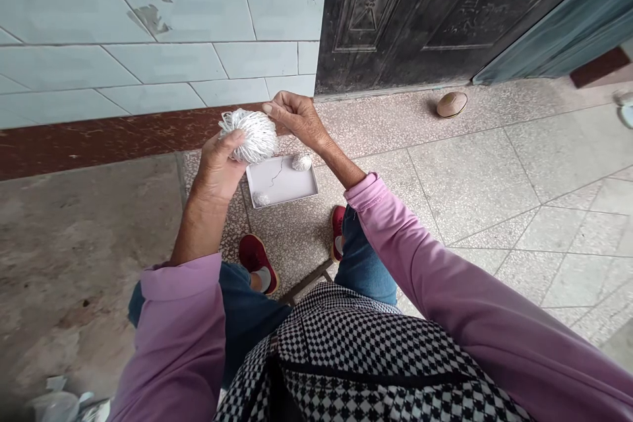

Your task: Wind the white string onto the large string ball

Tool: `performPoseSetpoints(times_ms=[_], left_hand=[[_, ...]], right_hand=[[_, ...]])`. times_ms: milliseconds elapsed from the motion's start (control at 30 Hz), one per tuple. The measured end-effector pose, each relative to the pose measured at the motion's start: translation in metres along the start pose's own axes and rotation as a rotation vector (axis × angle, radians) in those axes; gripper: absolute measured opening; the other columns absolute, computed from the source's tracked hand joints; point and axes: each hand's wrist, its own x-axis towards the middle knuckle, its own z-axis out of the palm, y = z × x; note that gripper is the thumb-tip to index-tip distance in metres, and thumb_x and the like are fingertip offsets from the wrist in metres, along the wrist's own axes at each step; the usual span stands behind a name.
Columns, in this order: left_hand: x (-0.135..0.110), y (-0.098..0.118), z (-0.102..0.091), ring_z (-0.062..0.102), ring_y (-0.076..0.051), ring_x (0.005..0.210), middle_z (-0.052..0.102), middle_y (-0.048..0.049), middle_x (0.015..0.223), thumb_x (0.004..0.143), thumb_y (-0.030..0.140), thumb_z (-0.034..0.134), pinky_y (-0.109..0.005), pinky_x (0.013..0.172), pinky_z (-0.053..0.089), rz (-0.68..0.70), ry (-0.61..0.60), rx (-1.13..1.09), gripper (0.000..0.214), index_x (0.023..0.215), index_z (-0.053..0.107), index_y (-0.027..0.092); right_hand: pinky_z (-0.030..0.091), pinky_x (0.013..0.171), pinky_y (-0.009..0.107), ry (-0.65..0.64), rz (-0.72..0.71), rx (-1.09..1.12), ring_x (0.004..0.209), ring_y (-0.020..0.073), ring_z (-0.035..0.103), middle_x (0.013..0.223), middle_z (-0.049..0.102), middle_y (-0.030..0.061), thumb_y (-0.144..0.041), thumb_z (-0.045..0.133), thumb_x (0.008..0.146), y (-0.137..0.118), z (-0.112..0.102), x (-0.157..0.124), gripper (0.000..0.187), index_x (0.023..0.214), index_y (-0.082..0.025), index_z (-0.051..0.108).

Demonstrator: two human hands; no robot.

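My left hand (217,168) is closed around a ball of white yarn (254,138), with the thumb pressed on its near side and loops sticking out at the top left. Just right of the ball, my right hand (299,120) is pinched, thumb against the curled fingers. Whatever lies in that pinch is too fine to make out. Below both hands, a shallow white box (291,192) rests on the floor. One small white ball (301,162) sits in its far right corner, and a smaller white clump (260,199) in its near left corner. A thin dark strand (277,173) lies between them.
A tiled wall (163,66) with a brown base strip and a dark panelled door (395,20) stand ahead. A rounded pinkish object (452,105) lies near the door. My red shoes (257,264) are close to the box. Plastic litter (57,402) is at lower left.
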Motion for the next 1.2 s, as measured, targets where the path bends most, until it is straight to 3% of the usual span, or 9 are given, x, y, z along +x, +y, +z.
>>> performPoseSetpoints(times_ms=[167, 300, 400, 600, 767, 867, 1000, 1100, 1200], left_hand=[[0.005, -0.001, -0.006, 0.087, -0.047, 0.139, 0.094, -0.0151, 0.125, 0.057, 0.065, 0.129, -0.074, 0.132, 0.072, 0.02, -0.03, 0.02, 0.073, 0.102, 0.091, 0.022], [0.004, -0.003, -0.005, 0.079, -0.05, 0.159, 0.093, -0.0187, 0.13, 0.07, 0.068, 0.124, -0.074, 0.14, 0.067, 0.026, -0.127, -0.006, 0.07, 0.107, 0.088, 0.021], [0.004, -0.004, -0.006, 0.072, -0.051, 0.17, 0.092, -0.0205, 0.14, 0.069, 0.073, 0.123, -0.072, 0.142, 0.066, 0.034, -0.108, -0.074, 0.075, 0.112, 0.088, 0.022], [0.012, -0.003, -0.015, 0.07, -0.05, 0.17, 0.09, -0.0186, 0.15, 0.063, 0.086, 0.122, -0.071, 0.139, 0.069, 0.074, -0.004, -0.094, 0.085, 0.111, 0.085, 0.025], [0.02, -0.002, -0.022, 0.076, -0.043, 0.153, 0.086, -0.0157, 0.14, 0.057, 0.08, 0.125, -0.067, 0.135, 0.071, 0.173, 0.065, -0.017, 0.086, 0.105, 0.079, 0.025], [0.023, -0.005, -0.026, 0.078, -0.038, 0.137, 0.083, -0.012, 0.135, 0.045, 0.081, 0.127, -0.065, 0.123, 0.076, 0.184, 0.151, 0.028, 0.099, 0.11, 0.077, 0.025], [0.028, -0.013, -0.033, 0.076, -0.033, 0.123, 0.078, -0.0071, 0.127, 0.032, 0.084, 0.127, -0.058, 0.104, 0.079, 0.186, 0.26, 0.133, 0.119, 0.122, 0.072, 0.028], [0.03, -0.016, -0.039, 0.077, -0.031, 0.117, 0.08, -0.0071, 0.126, 0.033, 0.076, 0.128, -0.051, 0.097, 0.077, 0.159, 0.257, 0.193, 0.121, 0.128, 0.071, 0.027], [0.027, -0.017, -0.042, 0.079, -0.03, 0.113, 0.085, -0.0067, 0.125, 0.043, 0.06, 0.129, -0.048, 0.098, 0.075, 0.119, 0.203, 0.227, 0.107, 0.129, 0.074, 0.026]], right_hand=[[0.045, 0.077, 0.035, 0.088, -0.001, -0.063, 0.083, 0.0214, 0.042, 0.079, 0.03, -0.0038, -0.076, 0.089, 0.12, -0.003, -0.002, -0.002, 0.075, 0.081, -0.031, 0.043], [0.047, 0.074, 0.033, 0.073, 0.049, -0.037, 0.082, 0.0215, 0.043, 0.079, 0.035, -0.0038, -0.067, 0.09, 0.124, 0.005, 0.004, 0.001, 0.072, 0.084, -0.031, 0.043], [0.05, 0.078, 0.032, 0.054, 0.053, -0.061, 0.082, 0.0197, 0.047, 0.081, 0.04, -0.0044, -0.058, 0.083, 0.131, 0.015, 0.014, 0.002, 0.067, 0.085, -0.03, 0.043], [0.056, 0.104, 0.034, -0.117, 0.055, -0.273, 0.104, 0.0234, 0.07, 0.098, 0.07, 0.0028, -0.031, 0.064, 0.137, 0.018, 0.039, -0.014, 0.043, 0.095, -0.024, 0.061], [0.052, 0.108, 0.034, -0.363, 0.077, -0.558, 0.117, 0.0273, 0.076, 0.115, 0.082, 0.0097, -0.021, 0.063, 0.135, 0.003, 0.049, -0.033, 0.03, 0.105, -0.022, 0.07], [0.05, 0.106, 0.034, -0.445, 0.042, -0.594, 0.112, 0.0261, 0.075, 0.114, 0.083, 0.0093, -0.021, 0.063, 0.133, -0.008, 0.048, -0.042, 0.03, 0.105, -0.022, 0.072], [0.052, 0.102, 0.036, -0.522, 0.007, -0.485, 0.104, 0.0246, 0.073, 0.106, 0.081, 0.0065, -0.023, 0.064, 0.132, -0.019, 0.039, -0.047, 0.034, 0.1, -0.022, 0.074], [0.053, 0.096, 0.038, -0.487, -0.007, -0.335, 0.096, 0.0232, 0.068, 0.094, 0.075, 0.0034, -0.042, 0.074, 0.131, -0.027, 0.027, -0.044, 0.041, 0.095, -0.023, 0.075], [0.051, 0.089, 0.04, -0.363, -0.041, -0.2, 0.09, 0.0228, 0.063, 0.082, 0.066, 0.0015, -0.068, 0.083, 0.124, -0.036, 0.013, -0.037, 0.058, 0.087, -0.026, 0.073]])
